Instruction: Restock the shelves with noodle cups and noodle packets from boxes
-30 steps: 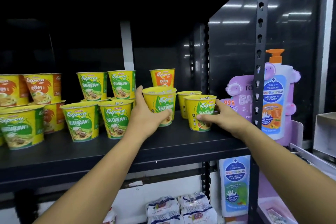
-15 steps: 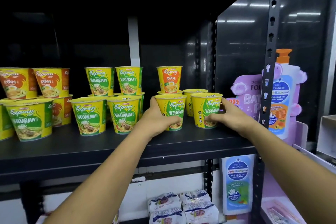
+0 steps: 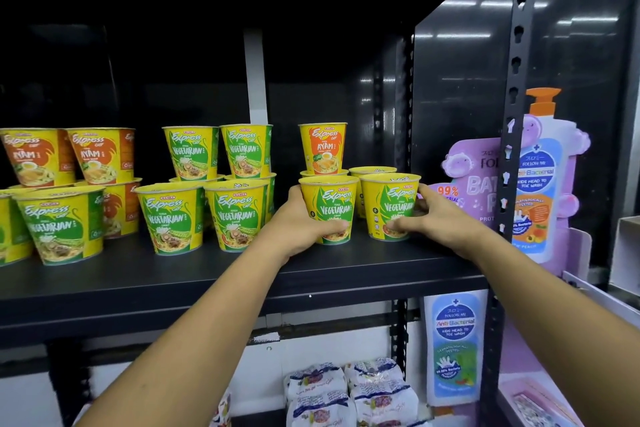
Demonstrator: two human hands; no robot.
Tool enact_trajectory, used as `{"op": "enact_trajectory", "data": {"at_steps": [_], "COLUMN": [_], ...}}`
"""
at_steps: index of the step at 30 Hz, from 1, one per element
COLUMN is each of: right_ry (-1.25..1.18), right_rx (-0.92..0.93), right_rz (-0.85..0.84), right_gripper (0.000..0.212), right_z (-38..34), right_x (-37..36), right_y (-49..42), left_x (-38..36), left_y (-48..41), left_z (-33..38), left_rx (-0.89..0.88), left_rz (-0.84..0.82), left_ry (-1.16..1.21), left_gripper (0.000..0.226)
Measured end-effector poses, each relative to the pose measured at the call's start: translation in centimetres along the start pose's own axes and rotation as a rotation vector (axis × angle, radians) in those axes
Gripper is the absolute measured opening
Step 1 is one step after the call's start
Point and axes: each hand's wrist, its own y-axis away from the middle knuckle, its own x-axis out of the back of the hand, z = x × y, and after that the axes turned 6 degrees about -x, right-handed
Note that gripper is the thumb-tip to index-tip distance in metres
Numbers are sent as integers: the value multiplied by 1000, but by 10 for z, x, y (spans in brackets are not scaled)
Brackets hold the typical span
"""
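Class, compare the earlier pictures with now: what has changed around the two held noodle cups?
The left hand moved the left Vegetarian cup toward the right Vegetarian cup, held by the right hand; the gap has nearly closed. Both hands keep their grip. The stacked cups and shelf stayed put.

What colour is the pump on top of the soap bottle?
Orange. The pump shows best in the head view, at the far right.

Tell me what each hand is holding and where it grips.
Left hand grips the left Vegetarian cup round its lower wall; right hand grips the right Vegetarian cup likewise.
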Motion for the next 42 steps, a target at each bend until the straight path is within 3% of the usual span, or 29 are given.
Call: {"op": "enact_trajectory", "data": {"at_steps": [8,13,17,21,35,42], "right_ry": [38,28,-20,-45,85,314], "right_rx": [-18,-41,-64,-78,-84,-112], "right_rz": [30,3,22,32,82,269], "right_gripper": [99,83,87,77,71,67], "right_z": [0,-2,-5,-7,-2,-10], "right_x": [-2,-2,-4,-5,-5,-10], "right_y": [0,2,3,5,2,9], "left_x": [0,0,0,0,0,1], "left_y": [-2,-2,-2,-2,-2,3], "left_z": [-4,-4,-5,-5,-4,-2], "left_rx": [-17,-28,-42,-45,-31,-33], "left_rz": [-1,-1,6,21,22,42], "left_ry": [25,28,15,1,-54,-106], "left_gripper": [84,85,83,81,81,76]}}
